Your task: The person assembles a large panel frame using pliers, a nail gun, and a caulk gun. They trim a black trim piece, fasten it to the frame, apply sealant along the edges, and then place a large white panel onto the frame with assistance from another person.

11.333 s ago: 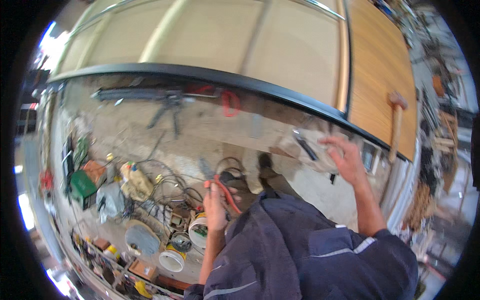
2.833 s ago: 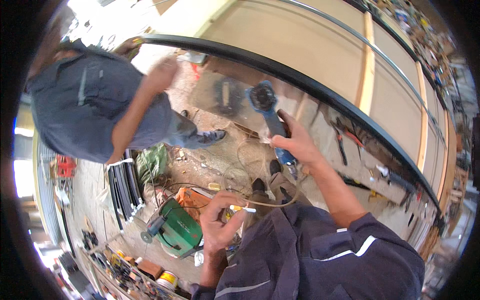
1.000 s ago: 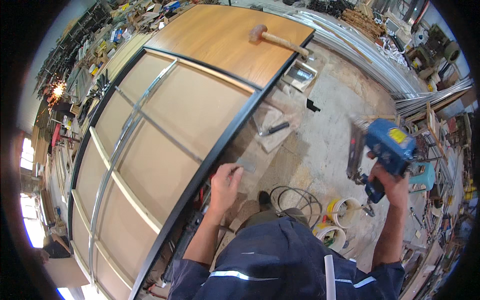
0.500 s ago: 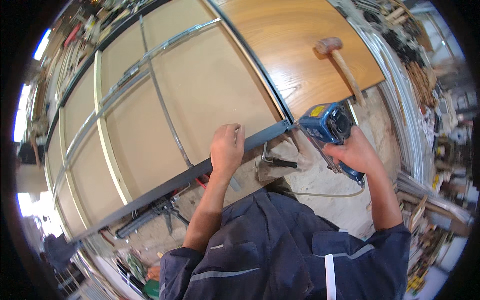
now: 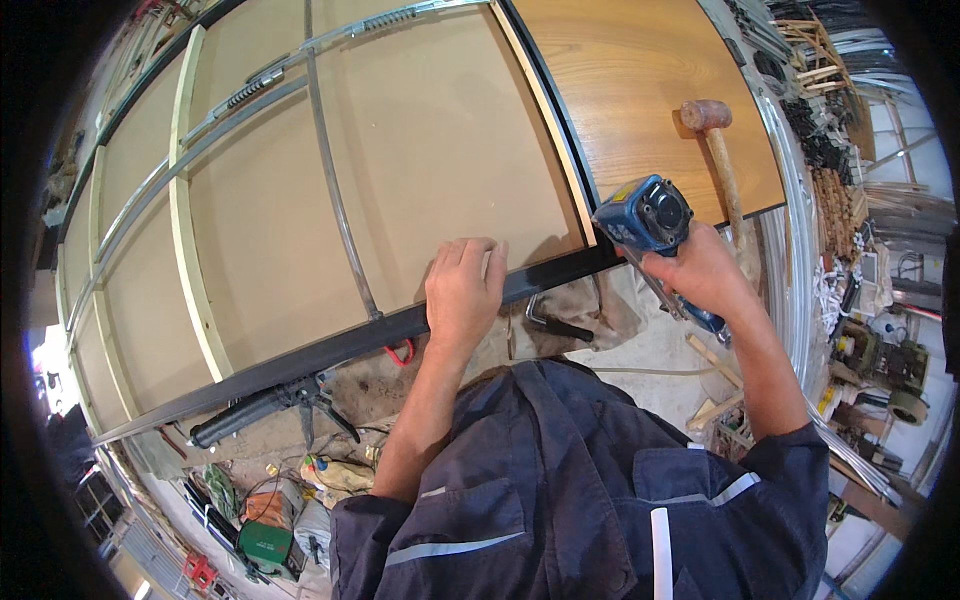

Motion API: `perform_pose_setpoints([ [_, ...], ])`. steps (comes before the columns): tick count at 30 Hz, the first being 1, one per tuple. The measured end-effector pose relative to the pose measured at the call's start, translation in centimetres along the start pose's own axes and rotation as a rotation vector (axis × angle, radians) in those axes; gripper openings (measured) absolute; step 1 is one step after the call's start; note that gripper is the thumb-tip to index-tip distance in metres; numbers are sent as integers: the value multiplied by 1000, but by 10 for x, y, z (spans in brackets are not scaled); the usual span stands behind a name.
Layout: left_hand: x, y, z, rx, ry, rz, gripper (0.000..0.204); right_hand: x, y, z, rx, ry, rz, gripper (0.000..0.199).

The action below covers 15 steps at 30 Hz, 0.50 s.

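Slipping seems the chief risk: the blue nail gun [image 5: 652, 215] stands over the near corner of the black frame [image 5: 560, 272], and a skid on that narrow rim could send a fastener wide or split the pale wood strip [image 5: 547, 125]. The left hand [image 5: 465, 290], fingers draped over the same edge with nothing visible in its grasp, could be struck by a stray shot; a snagged hose [image 5: 650, 373] might tug the tool aside. The right hand [image 5: 700, 270] is wrapped round its handle. The gun has a bulky, glossy blue body, a dark round cap and a yellow label; whether its nose touches the frame, I cannot tell.
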State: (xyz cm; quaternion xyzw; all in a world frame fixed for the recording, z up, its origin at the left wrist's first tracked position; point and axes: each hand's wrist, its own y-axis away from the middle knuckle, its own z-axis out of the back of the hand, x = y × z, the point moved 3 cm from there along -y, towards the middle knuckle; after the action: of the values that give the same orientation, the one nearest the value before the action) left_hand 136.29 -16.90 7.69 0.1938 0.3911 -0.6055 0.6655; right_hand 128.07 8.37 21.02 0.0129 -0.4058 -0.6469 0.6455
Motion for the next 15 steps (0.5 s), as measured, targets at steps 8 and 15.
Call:
perform_pose_setpoints([
  [8, 9, 0, 9, -10, 202, -49, 10, 21, 0, -18, -200, 182, 121, 26],
  [15, 41, 23, 70, -117, 188, -47, 10, 42, -27, -8, -149, 160, 24, 28],
])
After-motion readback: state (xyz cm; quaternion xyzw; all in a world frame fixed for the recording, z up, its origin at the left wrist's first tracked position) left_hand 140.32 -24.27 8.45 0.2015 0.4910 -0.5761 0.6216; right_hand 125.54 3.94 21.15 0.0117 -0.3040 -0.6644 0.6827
